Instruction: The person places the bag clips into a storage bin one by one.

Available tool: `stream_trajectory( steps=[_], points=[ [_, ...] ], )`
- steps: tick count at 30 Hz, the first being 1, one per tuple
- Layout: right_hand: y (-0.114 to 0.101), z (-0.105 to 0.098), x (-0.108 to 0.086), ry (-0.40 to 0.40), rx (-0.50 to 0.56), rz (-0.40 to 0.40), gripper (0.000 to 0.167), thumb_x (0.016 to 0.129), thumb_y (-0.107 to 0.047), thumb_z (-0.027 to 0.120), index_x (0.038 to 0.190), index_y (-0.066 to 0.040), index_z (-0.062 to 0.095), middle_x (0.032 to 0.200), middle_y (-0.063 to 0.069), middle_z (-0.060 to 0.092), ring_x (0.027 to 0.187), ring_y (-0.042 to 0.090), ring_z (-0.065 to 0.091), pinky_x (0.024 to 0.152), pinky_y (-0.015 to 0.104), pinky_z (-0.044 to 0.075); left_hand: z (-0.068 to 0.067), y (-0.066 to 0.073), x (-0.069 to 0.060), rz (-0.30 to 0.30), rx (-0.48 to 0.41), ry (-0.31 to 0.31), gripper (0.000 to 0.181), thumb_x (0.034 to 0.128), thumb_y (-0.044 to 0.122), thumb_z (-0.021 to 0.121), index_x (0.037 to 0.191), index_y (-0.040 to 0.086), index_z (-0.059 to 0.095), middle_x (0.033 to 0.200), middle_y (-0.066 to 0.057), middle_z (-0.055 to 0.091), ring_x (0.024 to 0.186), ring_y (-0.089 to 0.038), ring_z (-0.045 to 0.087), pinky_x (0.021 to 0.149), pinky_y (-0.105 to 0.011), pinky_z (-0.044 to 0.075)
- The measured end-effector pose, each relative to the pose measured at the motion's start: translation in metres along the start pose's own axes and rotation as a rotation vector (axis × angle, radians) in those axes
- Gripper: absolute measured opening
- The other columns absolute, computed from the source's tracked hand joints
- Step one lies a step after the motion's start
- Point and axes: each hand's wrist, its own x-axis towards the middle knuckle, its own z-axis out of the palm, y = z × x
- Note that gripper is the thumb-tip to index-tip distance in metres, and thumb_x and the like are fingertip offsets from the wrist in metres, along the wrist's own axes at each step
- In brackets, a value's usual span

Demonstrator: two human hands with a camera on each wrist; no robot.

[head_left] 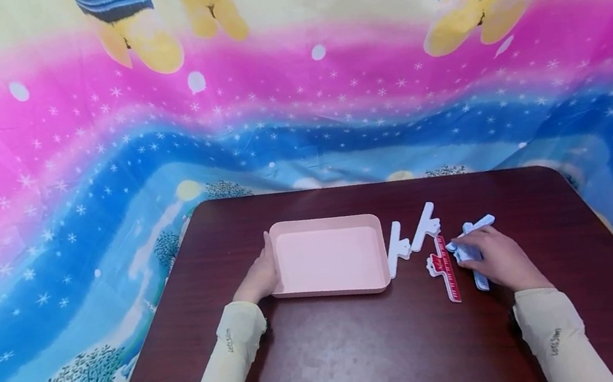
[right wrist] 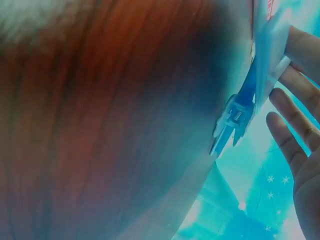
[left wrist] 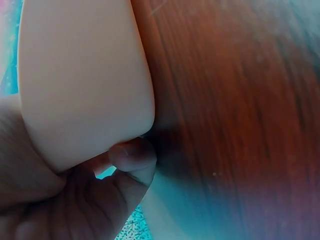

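Note:
On the table, my left hand [head_left: 256,276] holds the left end of a shallow pink tray [head_left: 330,292]. A curled fingertip presses the outer wall of the tray [left wrist: 85,85] in the left wrist view. To the right, my right hand [head_left: 503,257] pinches a white long-jawed clip [head_left: 485,223] that lies across a blue clip [head_left: 480,281]. The right wrist view shows its other fingers spread beside the white clip [right wrist: 272,55], with the blue clip [right wrist: 235,117] below. A red clip with a piano-key pattern [head_left: 448,275] lies just left of this hand.
Two white clips, one close to the tray [head_left: 395,250] and another farther back [head_left: 423,226], lie between the tray and my right hand. All rests on a dark wooden table [head_left: 356,362]. A patterned cloth [head_left: 292,97] hangs behind the table's far edge.

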Motion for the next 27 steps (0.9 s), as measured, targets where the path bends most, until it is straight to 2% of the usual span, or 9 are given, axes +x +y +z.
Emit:
stream_trajectory(
  steps=[5, 13, 16, 22, 27],
  points=[
    [-0.0005, -0.0005, 0.0016, 0.006, 0.003, 0.001, 0.056, 0.082, -0.017, 0.089, 0.133, -0.008, 0.07, 0.131, 0.027, 0.066, 0.124, 0.05, 0.054, 0.101, 0.069, 0.047, -0.0004, 0.0009, -0.0014, -0.004, -0.001, -0.004, 0.076, 0.106, 0.002, 0.036, 0.163, -0.002, -0.014, 0.159, -0.032, 0.037, 0.137, -0.046, 0.051, 0.116, -0.053, 0.041],
    [-0.0031, -0.0035, 0.0038, 0.03, 0.017, -0.002, 0.058, 0.081, -0.015, 0.089, 0.134, -0.005, 0.066, 0.133, 0.028, 0.065, 0.125, 0.05, 0.057, 0.102, 0.069, 0.047, -0.0012, 0.0018, -0.001, -0.003, 0.009, 0.01, 0.077, 0.1037, 0.0, 0.039, 0.163, -0.003, -0.009, 0.155, -0.032, 0.042, 0.128, -0.047, 0.057, 0.112, -0.054, 0.045],
    [-0.0034, -0.0055, 0.0041, 0.054, 0.011, -0.028, 0.057, 0.081, -0.016, 0.09, 0.132, -0.004, 0.067, 0.13, 0.027, 0.066, 0.121, 0.049, 0.06, 0.1, 0.068, 0.048, -0.0014, 0.0018, -0.001, -0.006, 0.009, 0.009, 0.076, 0.1039, 0.001, 0.038, 0.163, -0.003, -0.009, 0.155, -0.032, 0.042, 0.129, -0.046, 0.057, 0.112, -0.054, 0.045],
    [-0.0041, -0.0075, 0.0039, 0.1, -0.003, -0.065, 0.052, 0.085, -0.022, 0.087, 0.129, -0.004, 0.068, 0.122, 0.024, 0.068, 0.104, 0.041, 0.067, 0.091, 0.063, 0.055, -0.0012, 0.0012, -0.0003, -0.015, 0.001, -0.003, 0.075, 0.1052, 0.001, 0.038, 0.164, -0.002, -0.008, 0.158, -0.031, 0.039, 0.136, -0.046, 0.052, 0.116, -0.053, 0.041],
    [-0.0047, -0.0093, 0.0041, 0.103, 0.005, -0.069, 0.051, 0.087, -0.024, 0.085, 0.13, -0.005, 0.066, 0.123, 0.024, 0.065, 0.103, 0.042, 0.067, 0.089, 0.063, 0.056, -0.0005, -0.0004, 0.0005, -0.017, -0.011, -0.009, 0.075, 0.1057, 0.002, 0.038, 0.164, -0.001, -0.01, 0.162, -0.031, 0.034, 0.14, -0.045, 0.048, 0.118, -0.054, 0.039]
  ],
)
